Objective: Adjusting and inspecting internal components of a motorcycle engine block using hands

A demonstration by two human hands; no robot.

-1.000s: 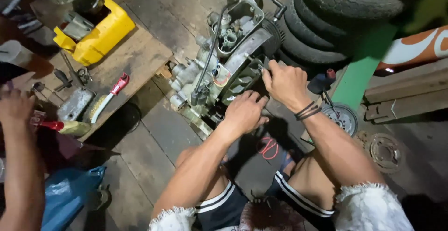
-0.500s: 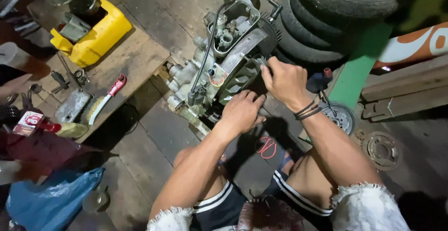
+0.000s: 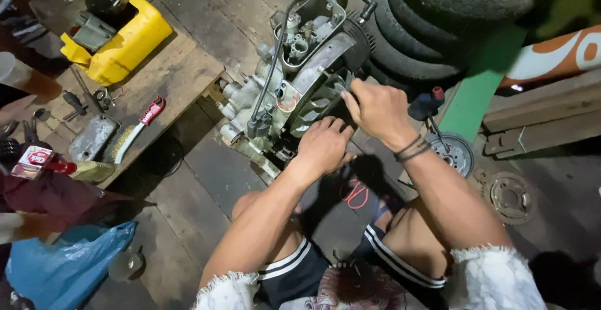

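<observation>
Tyres [image 3: 438,28] stand behind the engine [image 3: 294,91], a yellow can [image 3: 125,41] far left. Both hands, left [image 3: 322,147] and right [image 3: 375,106], press curled fingers on it.

Plank floor [image 3: 206,178] bears engine [image 3: 294,91], tyres [image 3: 438,28], wooden board [image 3: 169,78].

The right hand [image 3: 375,111] covers part of the engine [image 3: 294,91], so what its fingertips pinch there is too small to tell. The left hand [image 3: 324,147] hides the engine's lower side; no view of its palm. Behind the engine, the tyre stack [image 3: 438,28] is cut by the top edge. Far left of the engine, the blue plastic bag [image 3: 62,266] and the yellow container [image 3: 119,44] are partly out of frame or covered w/ parts.
</observation>
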